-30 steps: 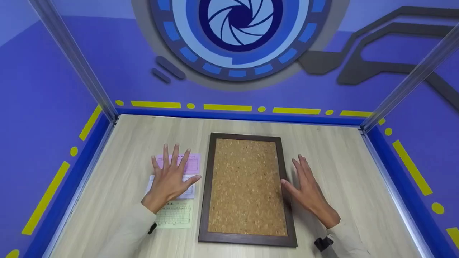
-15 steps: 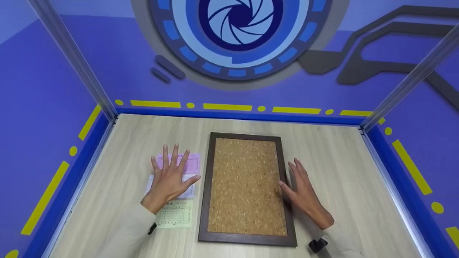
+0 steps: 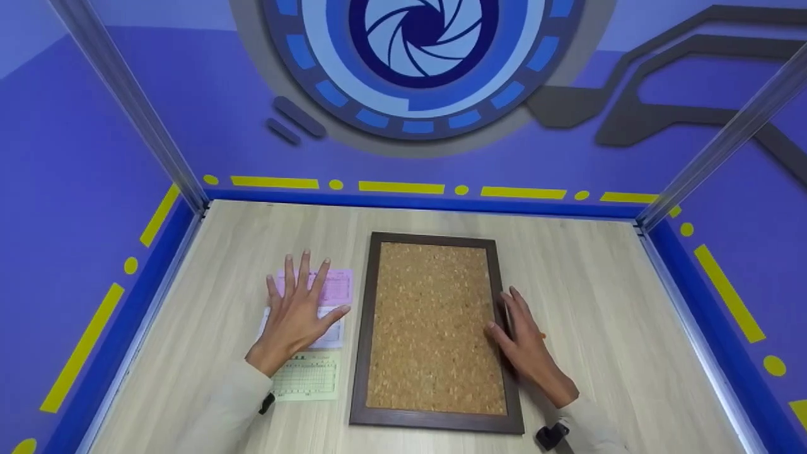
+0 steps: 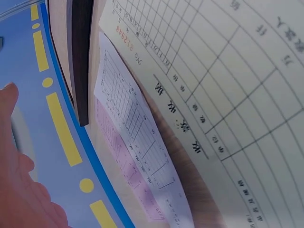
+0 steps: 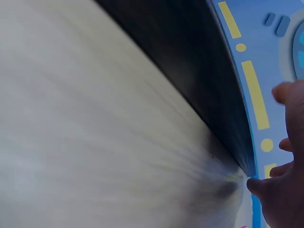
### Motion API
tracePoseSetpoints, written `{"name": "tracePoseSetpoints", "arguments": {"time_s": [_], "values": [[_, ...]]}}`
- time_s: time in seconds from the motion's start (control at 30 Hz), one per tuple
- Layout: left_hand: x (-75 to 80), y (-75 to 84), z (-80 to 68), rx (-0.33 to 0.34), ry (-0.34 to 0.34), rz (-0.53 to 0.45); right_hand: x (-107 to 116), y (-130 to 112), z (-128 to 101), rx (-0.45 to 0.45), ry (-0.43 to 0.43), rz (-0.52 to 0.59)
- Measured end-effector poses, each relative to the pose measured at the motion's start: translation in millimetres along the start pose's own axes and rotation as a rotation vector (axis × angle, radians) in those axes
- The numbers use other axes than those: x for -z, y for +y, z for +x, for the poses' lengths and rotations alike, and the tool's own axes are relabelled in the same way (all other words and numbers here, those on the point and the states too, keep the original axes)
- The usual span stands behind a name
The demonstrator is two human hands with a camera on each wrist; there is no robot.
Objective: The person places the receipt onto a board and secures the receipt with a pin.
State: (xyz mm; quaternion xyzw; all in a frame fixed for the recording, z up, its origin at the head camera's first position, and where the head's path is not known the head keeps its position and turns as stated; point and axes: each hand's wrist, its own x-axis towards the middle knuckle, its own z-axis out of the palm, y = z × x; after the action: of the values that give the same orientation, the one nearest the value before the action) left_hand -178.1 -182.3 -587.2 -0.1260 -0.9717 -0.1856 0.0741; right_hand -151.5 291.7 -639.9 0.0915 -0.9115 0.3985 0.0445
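A cork board (image 3: 435, 328) with a dark brown frame (image 3: 435, 419) lies on the table. My left hand (image 3: 293, 318) is over the printed slips to its left, fingers spread, gripping nothing. Partly under that hand are a pink slip (image 3: 340, 287) and a white slip (image 3: 333, 334); nearer me lies a pale green slip (image 3: 309, 381). In the left wrist view the green slip (image 4: 228, 95) shows a grid and a red number. My right hand (image 3: 526, 347) is at the frame's right edge, thumb over the rim, fingers loosely extended. Whether it touches the frame is unclear.
A small orange thing (image 3: 543, 335) peeks out beside my right hand, mostly hidden. The pale wooden table (image 3: 605, 315) is bounded by blue-purple walls (image 3: 403, 164) at the back and sides, with metal posts (image 3: 151, 126) in the corners.
My right hand has moved left and slightly nearer me, to the frame's edge. The orange thing has come into view beside it. The left hand has barely moved.
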Motion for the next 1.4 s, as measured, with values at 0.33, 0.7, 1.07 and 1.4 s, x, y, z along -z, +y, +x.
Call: {"name": "tracePoseSetpoints", "arguments": {"time_s": [0.33,0.7,1.07,1.4], "values": [[-0.7,-12.2,-3.4,0.039,0.033,-0.11,-8.6,7.9,-1.0,-0.013,0.028,0.097],[0.0,-26.3,-6.2,0.042,0.065,-0.231,-14.1,9.8,2.8,-0.041,0.093,0.109],[5.5,-48.0,-15.2,0.177,0.152,-0.378,-25.5,16.9,-0.7,0.02,0.148,0.077],[10.4,-63.9,-21.1,0.186,0.166,-0.422,-21.6,17.2,0.4,-0.015,0.129,0.083]]}}
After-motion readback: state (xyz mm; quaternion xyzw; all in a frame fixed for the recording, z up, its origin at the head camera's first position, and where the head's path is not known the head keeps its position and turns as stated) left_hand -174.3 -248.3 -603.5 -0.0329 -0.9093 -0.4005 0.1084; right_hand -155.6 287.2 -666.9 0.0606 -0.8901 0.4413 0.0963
